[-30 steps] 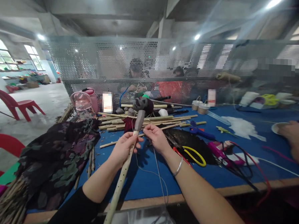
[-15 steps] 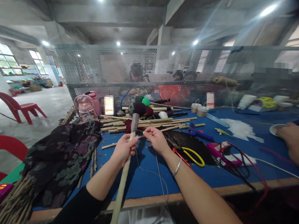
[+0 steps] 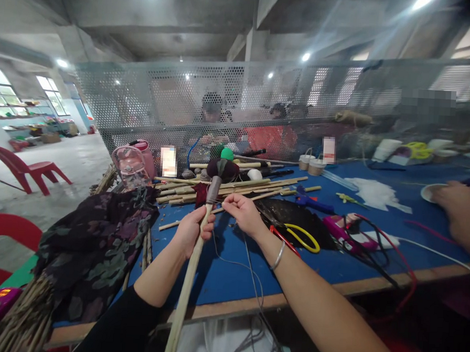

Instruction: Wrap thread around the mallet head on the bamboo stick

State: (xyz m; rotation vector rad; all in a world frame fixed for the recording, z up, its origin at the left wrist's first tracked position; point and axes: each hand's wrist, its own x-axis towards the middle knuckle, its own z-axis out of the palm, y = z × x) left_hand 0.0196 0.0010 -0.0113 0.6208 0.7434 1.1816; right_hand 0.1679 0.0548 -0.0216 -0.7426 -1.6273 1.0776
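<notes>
My left hand is wrapped round a pale wooden stick, which slants up and away from me. Grey cord is wound in a tight band near the stick's far end, just beyond my fingers. A dark, rounded, cloth-like head tops the stick. My right hand, with a bracelet at its wrist, pinches the thin grey cord close to the band's right side. The cord's slack loops down over the table edge.
Sticks lie across the blue table behind my hands. Yellow-and-red-handled scissors rest at right, near a purple device with cables. Patterned dark cloth covers the left side. A co-worker's hand touches a white bowl at far right.
The view has shifted a little. The stick's head has tipped slightly right, and my left-hand fingers have resettled round the stick. My right hand stays beside the band with the cord.
</notes>
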